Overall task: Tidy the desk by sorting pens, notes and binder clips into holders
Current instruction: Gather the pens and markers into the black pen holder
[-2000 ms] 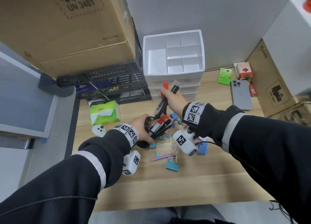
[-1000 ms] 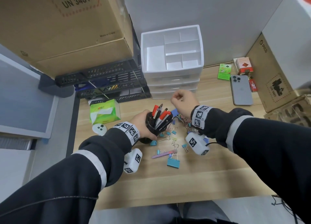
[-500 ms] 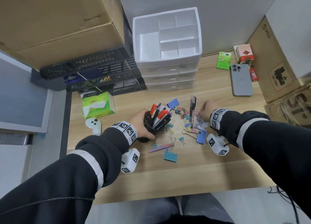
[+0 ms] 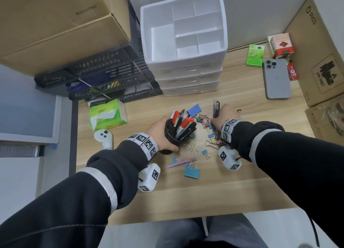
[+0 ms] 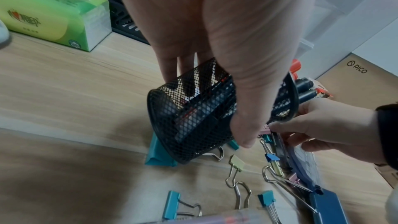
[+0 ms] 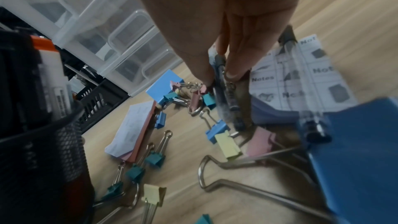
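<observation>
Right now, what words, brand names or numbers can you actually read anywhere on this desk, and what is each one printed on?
"Made in China": large cardboard box at upper left.
"PICO": right cardboard box.
"UN 3481": same box, lower label.
"Notes": repeated on the printed sheet under the pens.
Too small or blurred to read: tissue pack, green packet, red box, markers in the pen cup.

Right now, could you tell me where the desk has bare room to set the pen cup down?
Bare wood lies along the desk's near edge, below the teal binder clip, and between the tissue pack and the mesh pen cup. It is crowded around the right hand.
</observation>
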Motion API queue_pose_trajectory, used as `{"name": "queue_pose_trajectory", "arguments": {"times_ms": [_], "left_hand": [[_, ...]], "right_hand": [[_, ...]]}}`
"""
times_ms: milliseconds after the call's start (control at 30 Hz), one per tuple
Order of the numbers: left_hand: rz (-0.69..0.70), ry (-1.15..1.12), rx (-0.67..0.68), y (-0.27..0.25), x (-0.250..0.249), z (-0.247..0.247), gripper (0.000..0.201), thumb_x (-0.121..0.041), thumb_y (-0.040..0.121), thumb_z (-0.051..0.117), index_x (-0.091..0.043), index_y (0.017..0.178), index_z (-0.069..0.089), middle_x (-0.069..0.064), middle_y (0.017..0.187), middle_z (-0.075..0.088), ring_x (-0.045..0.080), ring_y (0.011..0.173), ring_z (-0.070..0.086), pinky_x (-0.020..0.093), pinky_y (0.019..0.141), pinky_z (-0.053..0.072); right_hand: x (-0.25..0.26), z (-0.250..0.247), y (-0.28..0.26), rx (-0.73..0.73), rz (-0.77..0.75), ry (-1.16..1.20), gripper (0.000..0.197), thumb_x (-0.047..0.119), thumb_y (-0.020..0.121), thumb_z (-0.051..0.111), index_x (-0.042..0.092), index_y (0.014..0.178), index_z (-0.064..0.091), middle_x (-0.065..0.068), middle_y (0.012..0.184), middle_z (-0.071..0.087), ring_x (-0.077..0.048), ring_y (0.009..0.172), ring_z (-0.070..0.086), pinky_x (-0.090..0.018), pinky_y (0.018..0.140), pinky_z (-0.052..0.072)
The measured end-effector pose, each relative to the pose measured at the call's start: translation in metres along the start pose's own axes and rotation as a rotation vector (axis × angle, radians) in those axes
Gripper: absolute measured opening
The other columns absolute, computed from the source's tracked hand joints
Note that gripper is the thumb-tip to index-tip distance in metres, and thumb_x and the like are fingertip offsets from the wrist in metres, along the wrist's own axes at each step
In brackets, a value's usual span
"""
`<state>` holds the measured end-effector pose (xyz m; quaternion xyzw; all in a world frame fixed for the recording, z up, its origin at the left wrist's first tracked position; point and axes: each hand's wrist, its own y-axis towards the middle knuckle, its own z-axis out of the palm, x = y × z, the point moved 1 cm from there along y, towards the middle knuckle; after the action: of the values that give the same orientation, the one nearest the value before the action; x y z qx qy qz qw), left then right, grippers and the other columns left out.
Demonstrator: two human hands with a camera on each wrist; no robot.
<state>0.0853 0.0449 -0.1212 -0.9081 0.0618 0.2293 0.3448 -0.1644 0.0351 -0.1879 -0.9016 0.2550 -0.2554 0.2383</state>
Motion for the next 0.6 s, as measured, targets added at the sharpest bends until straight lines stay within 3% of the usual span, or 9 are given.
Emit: {"name": "queue_pose_trajectory", "arguments": {"times_ms": [100, 200, 367, 500, 600], "left_hand": [[0.007, -0.006, -0.001, 0.004, -0.003, -0.001, 0.099, -0.030, 0.050, 0.097, -0.020, 0.134, 0.047, -0.008, 0.113, 0.065, 0.017, 0.104, 0.063, 0.035, 0.095, 0.052], [0.008, -0.008, 0.009, 0.007, -0.005, -0.001, 0.099, -0.030, 0.050, 0.097, -0.020, 0.135, 0.046, -0.010, 0.110, 0.064, 0.016, 0.103, 0.063, 0.034, 0.095, 0.053], [0.022, -0.007, 0.004, 0.010, -0.008, 0.002, 0.098, -0.030, 0.049, 0.097, -0.020, 0.134, 0.047, -0.008, 0.113, 0.066, 0.017, 0.104, 0.064, 0.032, 0.095, 0.052], [0.022, -0.014, 0.012, 0.010, -0.008, 0.001, 0.098, -0.030, 0.049, 0.097, -0.021, 0.133, 0.048, -0.008, 0.114, 0.066, 0.016, 0.104, 0.064, 0.033, 0.096, 0.052], [0.018, -0.002, 0.017, 0.010, -0.008, -0.001, 0.097, -0.030, 0.050, 0.098, -0.021, 0.132, 0.048, -0.011, 0.110, 0.063, 0.015, 0.103, 0.062, 0.031, 0.095, 0.052]], "right_hand": [[0.002, -0.003, -0.001, -0.003, 0.032, 0.011, 0.039, 0.027, 0.081, 0.078, 0.008, 0.095, 0.048, -0.005, 0.073, 0.052, -0.021, 0.062, 0.049, -0.029, 0.054, 0.041], [0.007, -0.002, -0.004, 0.018, -0.001, -0.041, 0.043, 0.029, 0.080, 0.078, 0.008, 0.102, 0.047, -0.009, 0.089, 0.060, -0.027, 0.074, 0.056, -0.033, 0.064, 0.047], [0.012, 0.002, -0.008, 0.016, -0.016, -0.059, 0.050, 0.030, 0.083, 0.075, 0.005, 0.114, 0.046, -0.014, 0.100, 0.062, -0.030, 0.081, 0.057, -0.033, 0.066, 0.046], [0.013, -0.003, -0.011, 0.032, 0.000, -0.054, 0.050, 0.026, 0.083, 0.076, 0.004, 0.114, 0.043, -0.012, 0.091, 0.056, -0.029, 0.078, 0.056, -0.033, 0.064, 0.046], [0.012, -0.010, -0.013, 0.055, 0.031, -0.036, 0.037, 0.026, 0.082, 0.074, 0.007, 0.103, 0.050, -0.008, 0.084, 0.056, -0.027, 0.076, 0.057, -0.033, 0.065, 0.048]]}}
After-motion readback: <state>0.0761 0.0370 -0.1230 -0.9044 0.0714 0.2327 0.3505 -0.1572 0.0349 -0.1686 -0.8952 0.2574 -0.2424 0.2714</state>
